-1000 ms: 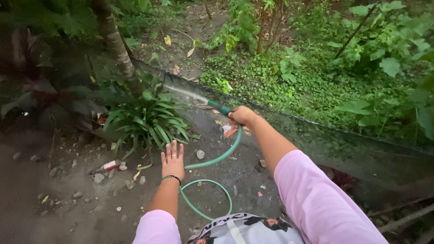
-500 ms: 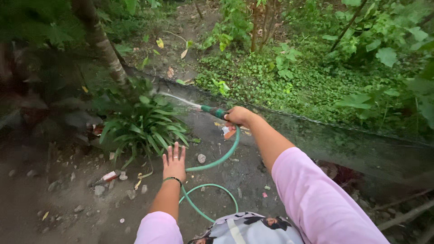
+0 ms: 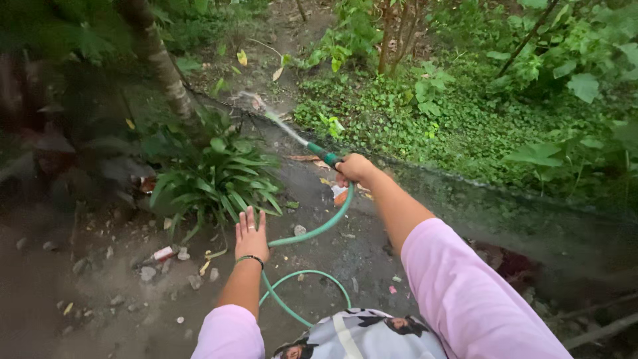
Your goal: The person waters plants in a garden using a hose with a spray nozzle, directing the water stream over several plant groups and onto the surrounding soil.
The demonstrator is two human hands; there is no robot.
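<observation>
Plant (image 3: 216, 176): leafy clump left of the hose, beside the spray's path.
Hose (image 3: 318, 229): green, looped on the dirt, nozzle aimed up-left, spraying.
Right hand (image 3: 354, 169): closed around the hose behind the nozzle, steering it.
Left hand (image 3: 250, 238): empty, fingers spread, hovering left of the hose.

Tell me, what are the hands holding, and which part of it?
The right hand grips the green hose at its spraying end, just behind the nozzle. The left hand holds nothing; it is open, fingers spread, beside the hose.
</observation>
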